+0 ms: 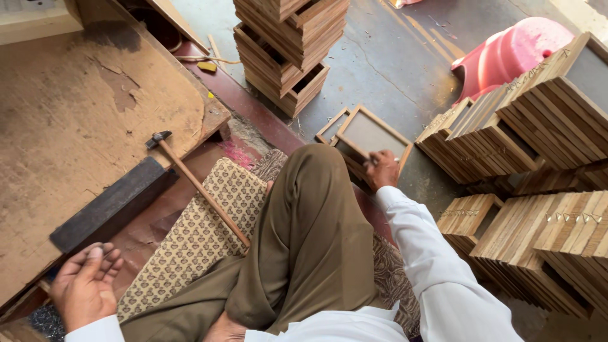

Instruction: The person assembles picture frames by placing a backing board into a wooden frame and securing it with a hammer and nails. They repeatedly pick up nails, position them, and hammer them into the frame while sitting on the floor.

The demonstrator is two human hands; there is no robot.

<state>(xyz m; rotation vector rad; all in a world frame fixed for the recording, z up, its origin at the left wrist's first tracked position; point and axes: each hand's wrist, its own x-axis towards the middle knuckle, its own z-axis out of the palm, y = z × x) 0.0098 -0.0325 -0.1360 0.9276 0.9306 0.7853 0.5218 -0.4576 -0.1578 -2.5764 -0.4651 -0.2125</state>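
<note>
concrete floor, frame stacks crowding right | right hand (pixel 382 170) grips wooden frame (pixel 370 136) | left hand (pixel 84 285) open, empty

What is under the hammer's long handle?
The hammer lies with its head on the worn board and its handle over a patterned cushion. The knee hides the handle's end.

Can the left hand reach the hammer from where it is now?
Probably yes. The left hand lies open near the hammer, whose handle points towards it across the patterned cushion, and nothing covers it.

Pink stool (pixel 506 57) (half behind frames (pixel 544 114))
</note>
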